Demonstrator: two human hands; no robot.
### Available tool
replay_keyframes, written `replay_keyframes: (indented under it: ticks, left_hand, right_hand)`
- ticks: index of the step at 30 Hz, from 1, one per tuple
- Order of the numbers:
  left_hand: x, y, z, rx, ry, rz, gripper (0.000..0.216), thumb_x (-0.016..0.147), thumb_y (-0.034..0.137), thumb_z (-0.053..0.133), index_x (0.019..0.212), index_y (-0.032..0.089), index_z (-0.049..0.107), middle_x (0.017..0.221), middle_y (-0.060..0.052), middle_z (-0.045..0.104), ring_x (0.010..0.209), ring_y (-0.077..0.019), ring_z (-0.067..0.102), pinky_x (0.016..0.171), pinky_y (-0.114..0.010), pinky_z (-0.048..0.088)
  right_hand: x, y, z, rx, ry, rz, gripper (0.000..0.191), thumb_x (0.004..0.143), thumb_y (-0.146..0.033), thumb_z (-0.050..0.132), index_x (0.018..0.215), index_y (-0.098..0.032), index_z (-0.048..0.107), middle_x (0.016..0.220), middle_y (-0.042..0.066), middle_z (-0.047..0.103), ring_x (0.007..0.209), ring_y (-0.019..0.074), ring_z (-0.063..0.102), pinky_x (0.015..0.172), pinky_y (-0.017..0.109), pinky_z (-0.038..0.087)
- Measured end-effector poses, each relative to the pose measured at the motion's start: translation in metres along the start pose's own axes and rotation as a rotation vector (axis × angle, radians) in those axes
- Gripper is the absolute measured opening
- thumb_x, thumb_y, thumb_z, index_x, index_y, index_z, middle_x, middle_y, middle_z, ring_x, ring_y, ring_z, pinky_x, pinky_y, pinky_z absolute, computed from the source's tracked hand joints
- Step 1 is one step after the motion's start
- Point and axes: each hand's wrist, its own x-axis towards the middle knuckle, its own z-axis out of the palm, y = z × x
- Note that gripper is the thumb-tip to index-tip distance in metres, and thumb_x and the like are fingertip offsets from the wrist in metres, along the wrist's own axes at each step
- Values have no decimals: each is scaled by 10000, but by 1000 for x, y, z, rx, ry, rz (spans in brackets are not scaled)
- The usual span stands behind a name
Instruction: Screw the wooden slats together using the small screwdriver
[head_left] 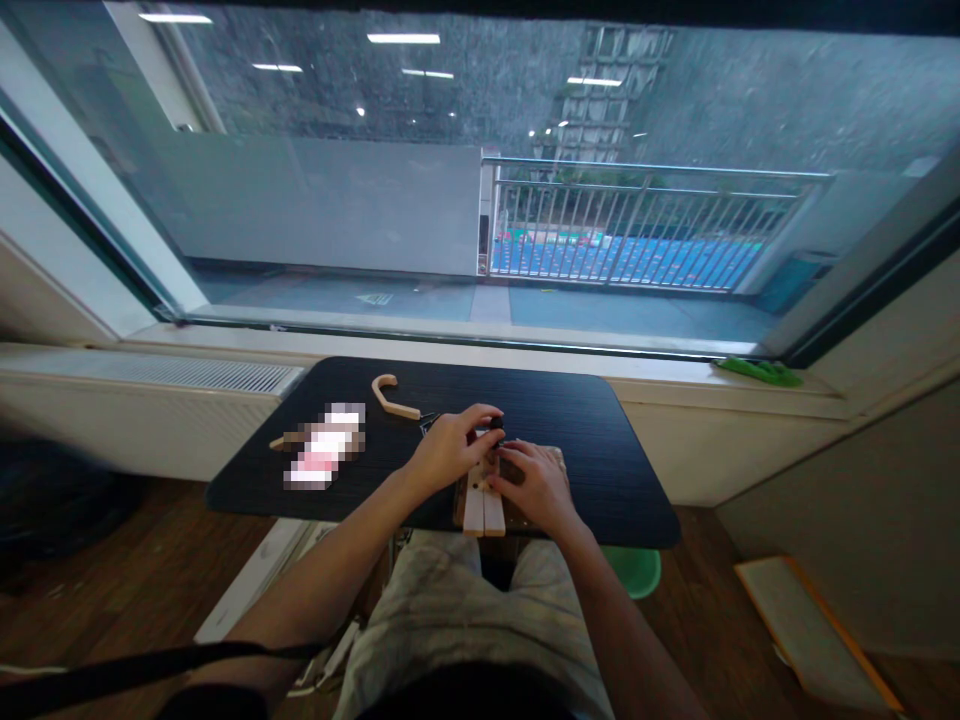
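Black tabletop (600,440): two wooden strips (474,512) are laid at near edge, touched by curled fingers of the right hand (541,484); grip cannot be told. Small dark piece (497,428) is pinched by the left hand (448,450). Wooden hook (395,404) is seen beyond, left.

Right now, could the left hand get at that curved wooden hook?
Probably yes: the wooden hook lies near the left hand with nothing on top of it. That hand seems to hold a small dark piece, though, so it may need to let go first.
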Motion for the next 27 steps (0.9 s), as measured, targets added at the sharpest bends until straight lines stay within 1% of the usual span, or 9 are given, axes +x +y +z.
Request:
replay_keyframes:
  ticks: [3, 9, 13, 21, 24, 27]
  left_hand:
    - [0, -1, 0, -1, 3, -12, 288, 886, 330, 630, 1144, 209, 674, 925, -48, 772, 667, -175, 710, 674, -269, 546]
    - [1, -2, 1, -23, -3, -28, 280, 897, 316, 614, 1148, 205, 668, 917, -51, 771, 694, -176, 716, 682, -266, 543]
    - [0, -1, 1, -45, -13, -38, 286, 904, 301, 602, 1167, 199, 653, 904, -57, 772, 787, -205, 739, 714, -279, 554]
    - [0, -4, 3, -108, -43, -31, 299, 923, 296, 563, 1199, 200, 626, 1009, -86, 774, 977, -244, 737, 800, -318, 568]
    - [0, -4, 3, -118, -64, -21, 299, 926, 289, 552, 1203, 197, 620, 1025, -87, 773, 991, -244, 734, 810, -321, 568]
    - [0, -3, 2, -123, -66, -24, 298, 930, 279, 539, 1206, 196, 616, 1022, -84, 773, 965, -238, 740, 791, -312, 570]
  right_hand:
    - [0, 0, 0, 0, 2, -2, 320, 808, -433, 736, 1102, -309, 728, 1238, 54, 676, 1129, 273, 609, 974, 438, 442]
    - [0, -1, -1, 4, 6, -7, 322, 815, -431, 730, 1115, -316, 724, 1232, 51, 680, 1119, 268, 615, 977, 439, 442]
    - [0, -2, -1, 9, -3, 2, 325, 803, -414, 755, 1105, -298, 727, 1237, 56, 679, 1137, 271, 609, 985, 432, 441]
    - [0, 0, 1, 11, 0, 1, 326, 806, -428, 744, 1112, -319, 724, 1236, 49, 678, 1144, 272, 605, 992, 444, 438]
    - [0, 0, 1, 2, 0, 2, 327, 806, -433, 742, 1111, -316, 725, 1237, 49, 678, 1140, 271, 607, 987, 441, 441]
    - [0, -1, 0, -7, -2, -4, 327, 815, -447, 730, 1117, -323, 724, 1235, 52, 678, 1134, 273, 610, 982, 446, 444]
